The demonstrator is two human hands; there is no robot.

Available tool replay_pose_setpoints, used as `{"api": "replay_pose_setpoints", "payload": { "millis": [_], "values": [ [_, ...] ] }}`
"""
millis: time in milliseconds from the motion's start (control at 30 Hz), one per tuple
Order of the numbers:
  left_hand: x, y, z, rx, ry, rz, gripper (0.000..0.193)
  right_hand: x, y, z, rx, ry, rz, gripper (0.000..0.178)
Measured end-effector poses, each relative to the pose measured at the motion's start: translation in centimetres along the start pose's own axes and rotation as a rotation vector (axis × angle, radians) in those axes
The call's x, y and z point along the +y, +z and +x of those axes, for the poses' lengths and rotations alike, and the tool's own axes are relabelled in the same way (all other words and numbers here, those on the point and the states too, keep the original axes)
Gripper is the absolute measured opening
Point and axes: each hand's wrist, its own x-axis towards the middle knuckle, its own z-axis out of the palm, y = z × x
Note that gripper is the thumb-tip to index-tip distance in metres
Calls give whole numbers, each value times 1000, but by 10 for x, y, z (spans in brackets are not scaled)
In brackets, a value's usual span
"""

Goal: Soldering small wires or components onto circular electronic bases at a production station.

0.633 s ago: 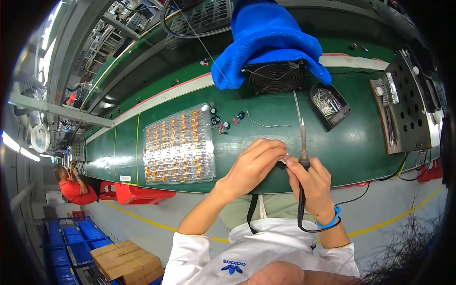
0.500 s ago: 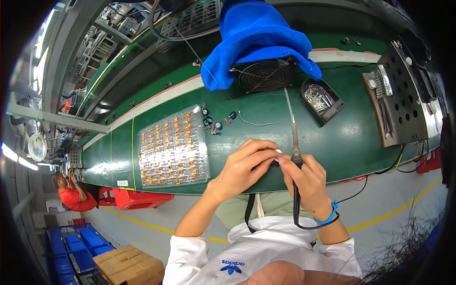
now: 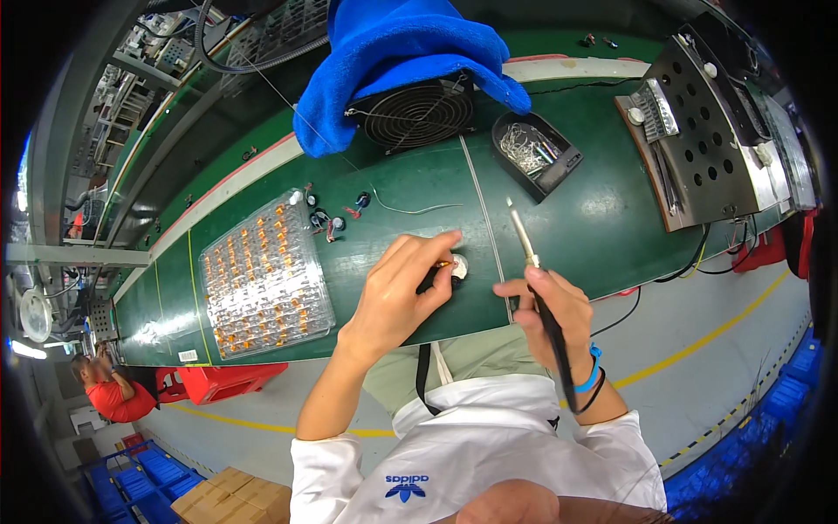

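Observation:
My left hand (image 3: 393, 288) is closed over the green bench, its thumb and fingertips pinching a small round part (image 3: 460, 267) with a silver face and a bit of orange beside it. Most of that part's dark side is hidden by the fingers. My right hand (image 3: 559, 319) grips a soldering iron (image 3: 523, 231), tip pointing up and away, apart from the round part; its index finger and thumb reach toward the left hand. Left of my hands lies a clear plastic tray (image 3: 323, 301) of small orange pieces. Several small round parts with wires (image 3: 327, 224) lie beside the tray's far corner.
A black fan (image 3: 419, 115) under a blue cloth (image 3: 410, 44) stands at the back. Right of it is a black bin (image 3: 566, 164) of metal pieces. A perforated metal box (image 3: 709, 144) stands far right. Thin wire (image 3: 415, 210) lies mid-bench. Another person (image 3: 122, 397) sits far left.
The soldering iron has moved away from the left hand and tilted, its tip now up and left. The hands have parted, and the small round part shows in the left fingers. The view has shifted.

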Motion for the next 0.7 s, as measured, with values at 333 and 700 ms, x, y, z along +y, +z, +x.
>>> {"api": "replay_pose_setpoints", "payload": {
  "millis": [333,700],
  "values": [
    [0,4,-2,32,-47,-87,64,1,-7,-7,20,-23,-69,32],
    [0,4,-1,34,-41,-86,69,3,-6,-3,-11,-56,-75,26]
  ]
}}
